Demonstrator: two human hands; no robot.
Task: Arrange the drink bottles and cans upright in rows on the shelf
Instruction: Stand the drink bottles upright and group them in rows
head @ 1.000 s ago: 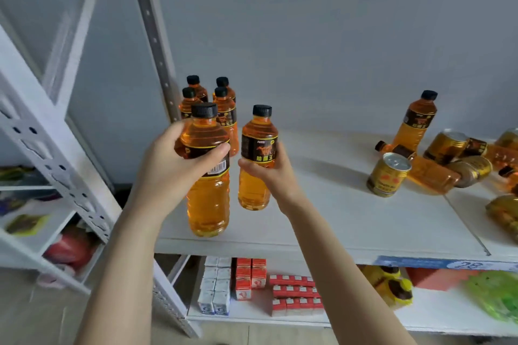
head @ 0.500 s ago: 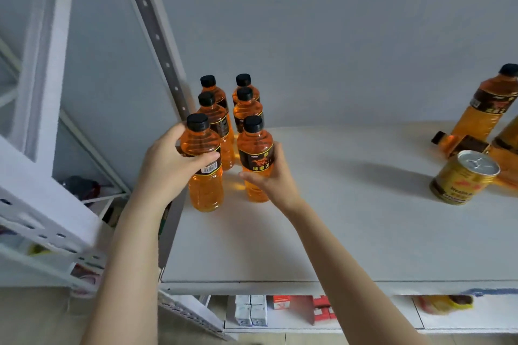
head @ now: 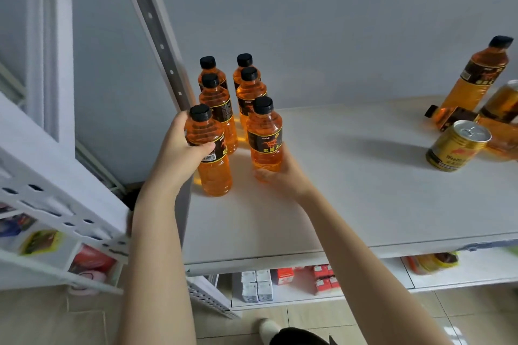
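Small cartons (head: 256,286) (white, red) above tiled floor (head: 322,316).

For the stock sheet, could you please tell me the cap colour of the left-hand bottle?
Black cap; the head view shows it best.

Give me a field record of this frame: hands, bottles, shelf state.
left hand: grips the front-left orange plastic bottle with black cap at its upper body
right hand: holds the front-right orange plastic bottle with black cap near its base
held pair: upright, low over the white shelf board; contact unclear
sorted: four orange bottles upright behind, in two rows
unsorted, right: upright orange bottle, lying orange bottle, gold metal can
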